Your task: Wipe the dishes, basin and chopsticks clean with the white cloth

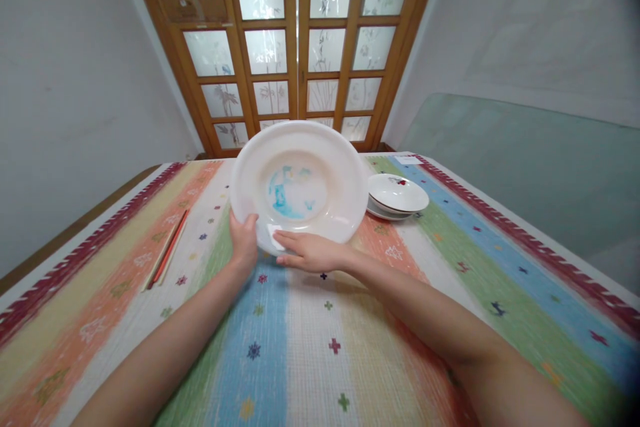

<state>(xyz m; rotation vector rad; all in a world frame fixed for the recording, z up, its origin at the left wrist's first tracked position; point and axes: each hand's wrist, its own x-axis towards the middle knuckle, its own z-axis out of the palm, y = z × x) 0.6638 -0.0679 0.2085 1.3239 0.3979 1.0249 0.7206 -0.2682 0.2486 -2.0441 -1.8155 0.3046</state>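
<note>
A large white basin (345,180) with a faded blue print on its bottom is tilted up, its inside facing me. My left hand (244,240) grips its lower left rim, the thumb on the inner side. Against the lower inner wall, my right hand (313,252) presses a small white piece (275,237) with its fingertips; whether this is a cloth, paper or sponge is not clear. Right of the basin, white dishes (400,193) sit stacked on the striped tablecloth (310,360), the top one with a small red mark.
Chopsticks (170,247), some red and some pale, lie on the left of the tablecloth. A small white paper (409,160) is at the far right edge. Beyond the table stand wooden glass-paned doors (300,47), with a pale green panel (525,160) to the right.
</note>
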